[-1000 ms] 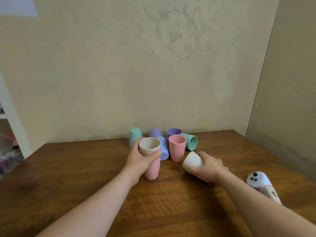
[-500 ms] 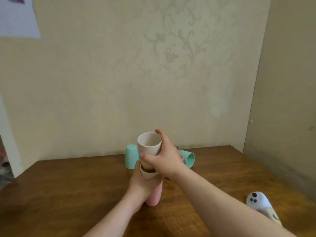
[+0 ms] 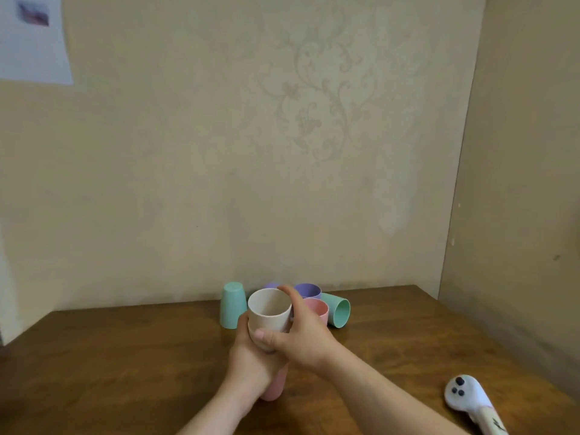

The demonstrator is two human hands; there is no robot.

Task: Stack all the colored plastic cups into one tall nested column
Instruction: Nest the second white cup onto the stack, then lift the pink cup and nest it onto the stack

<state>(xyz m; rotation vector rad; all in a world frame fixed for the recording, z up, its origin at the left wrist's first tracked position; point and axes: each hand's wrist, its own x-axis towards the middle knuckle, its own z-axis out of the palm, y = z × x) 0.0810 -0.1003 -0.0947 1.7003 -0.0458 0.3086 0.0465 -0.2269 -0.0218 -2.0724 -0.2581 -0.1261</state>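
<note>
Cream cup (image 3: 270, 312) sits atop the pink-based stack (image 3: 274, 387), mid-worktop (image 3: 125, 356). Left hand (image 3: 248, 362) fingers wrap the stack; right hand (image 3: 301, 337) fingers clasp the cream cup. Loose cups (image 3: 337, 313) crowd at one o'clock. Pressing off-centre could jam it crooked or tip the column.

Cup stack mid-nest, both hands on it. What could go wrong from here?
1. The stack is narrow at its pink base; pressing the cream cup off-axis might tip it.
2. The right hand is close to the loose pink cup and may knock it.
3. The green cup lies on its side and could roll.
</note>
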